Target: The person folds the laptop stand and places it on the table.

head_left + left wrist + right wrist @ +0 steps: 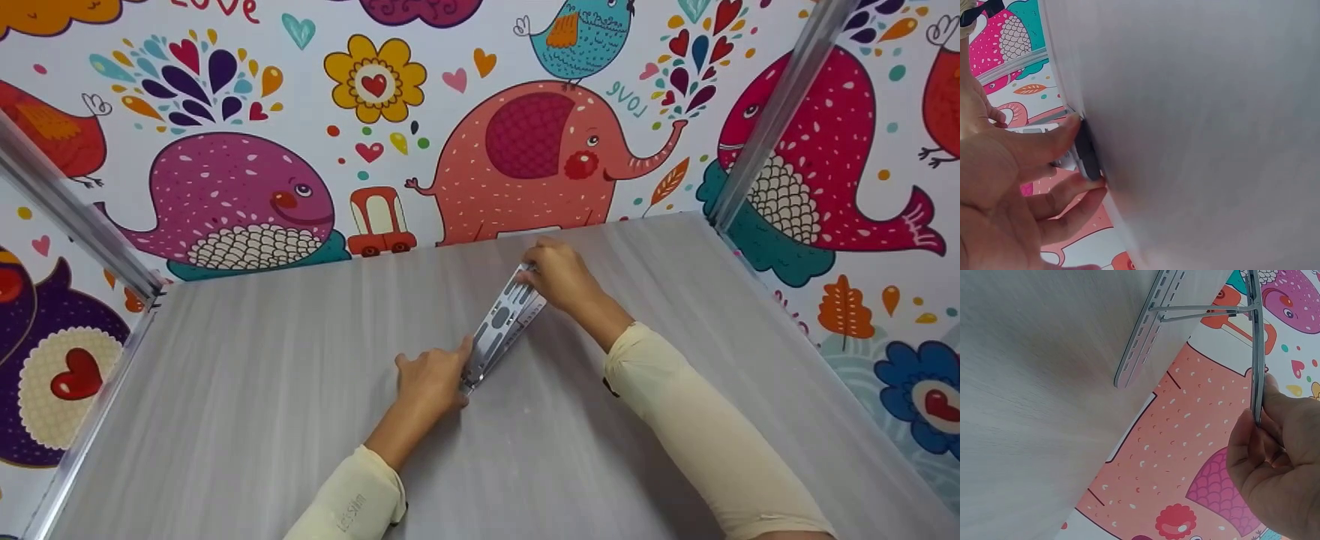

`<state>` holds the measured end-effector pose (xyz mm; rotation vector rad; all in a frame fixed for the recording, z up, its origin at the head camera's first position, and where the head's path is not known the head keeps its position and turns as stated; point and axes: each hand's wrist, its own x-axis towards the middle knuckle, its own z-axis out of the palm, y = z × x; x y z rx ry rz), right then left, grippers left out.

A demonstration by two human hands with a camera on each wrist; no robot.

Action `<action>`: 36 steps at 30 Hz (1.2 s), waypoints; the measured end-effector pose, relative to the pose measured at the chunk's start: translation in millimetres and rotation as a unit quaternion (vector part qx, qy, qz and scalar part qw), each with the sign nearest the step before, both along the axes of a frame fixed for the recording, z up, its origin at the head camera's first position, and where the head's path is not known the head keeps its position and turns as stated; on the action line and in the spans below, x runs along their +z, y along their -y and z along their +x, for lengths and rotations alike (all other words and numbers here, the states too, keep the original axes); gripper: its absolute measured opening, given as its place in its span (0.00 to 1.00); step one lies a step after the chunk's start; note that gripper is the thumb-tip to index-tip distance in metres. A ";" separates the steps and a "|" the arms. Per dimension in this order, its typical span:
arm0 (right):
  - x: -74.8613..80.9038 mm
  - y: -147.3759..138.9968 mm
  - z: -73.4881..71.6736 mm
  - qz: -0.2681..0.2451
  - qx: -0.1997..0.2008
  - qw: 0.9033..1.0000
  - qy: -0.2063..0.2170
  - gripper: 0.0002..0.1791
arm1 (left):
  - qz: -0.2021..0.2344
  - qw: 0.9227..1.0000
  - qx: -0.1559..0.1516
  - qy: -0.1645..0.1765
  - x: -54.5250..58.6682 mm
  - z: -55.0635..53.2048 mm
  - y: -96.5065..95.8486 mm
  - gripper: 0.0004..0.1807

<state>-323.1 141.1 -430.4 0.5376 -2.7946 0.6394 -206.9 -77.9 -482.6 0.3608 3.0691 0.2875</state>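
A silver folding laptop stand (499, 322) stands partly unfolded on the table, its slotted top plate tilted up. My left hand (429, 386) holds its near, hinged end. Seen from the left wrist, the thumb lies on one side of the stand's dark end (1088, 152) and fingertips on the other. At the raised far end, my right hand (562, 277) pinches the top plate (1258, 343) between thumb and fingers. The right wrist view shows the slotted base (1145, 337) against the table, with two thin support arms (1196, 312) running from it to the top plate.
The grey wood-grain table (262, 390) meets a printed back wall (285, 135) just beyond my right hand. Metal posts (772, 120) stand at both back corners. Printed side panels flank the table, and a metal rail (97, 420) follows its left edge.
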 end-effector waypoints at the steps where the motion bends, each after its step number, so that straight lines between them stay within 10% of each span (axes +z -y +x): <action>1: -0.6 -0.3 0.0 -0.001 0.004 1.000 -0.004 0.18 | 0.000 1.000 0.001 -0.002 0.1 0.5 0.0 0.51; 17: -28.6 -36.3 -17.4 -0.137 0.010 0.987 0.081 0.28 | -0.002 0.999 0.026 0.030 1.7 3.2 6.9 0.48; 25: -63.3 -56.4 -23.2 -0.039 0.020 0.980 0.194 0.35 | 0.015 0.996 0.075 0.042 2.0 11.3 -3.3 0.43; 36: -73.1 -45.2 -29.1 0.071 0.072 0.979 0.179 0.29 | 0.025 0.993 0.110 0.039 0.4 13.5 -17.0 0.37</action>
